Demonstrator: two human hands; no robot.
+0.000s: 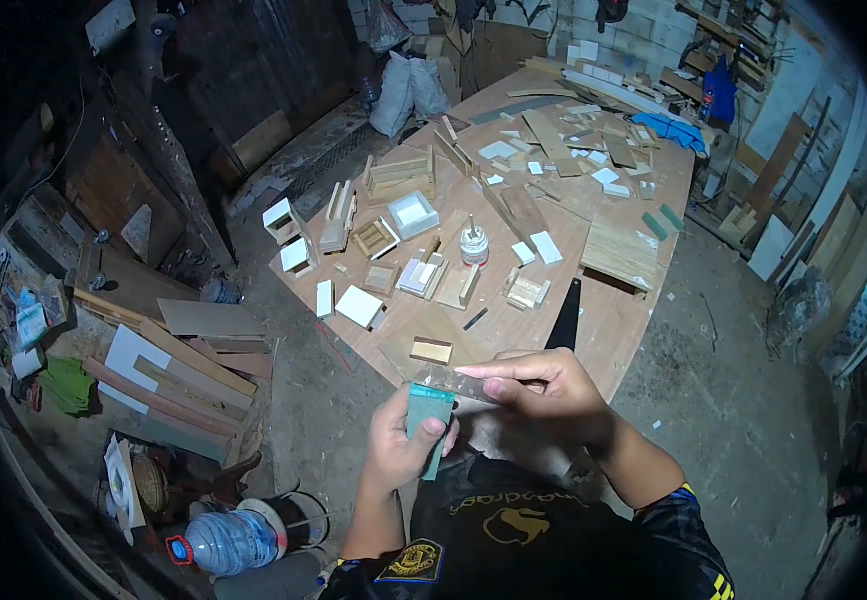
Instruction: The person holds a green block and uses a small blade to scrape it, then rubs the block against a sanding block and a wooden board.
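Observation:
My left hand [406, 445] grips a small teal-green block [428, 408], thumb pressed on its face, close to my chest. My right hand [544, 385] pinches a thin flat strip [454, 380] that lies across the top of the block, fingers stretched along it. Both hands hover just in front of the near edge of a large wooden table [614, 320]. A small wooden block [432, 350] rests on the table right beyond my hands.
The table holds several small wooden boxes and frames [400, 177], white squares [359, 306], a glue bottle [473, 244], a black saw [566, 316] and a blue cloth [676, 130]. Planks [194, 375] and a water bottle [226, 540] lie on the floor at left.

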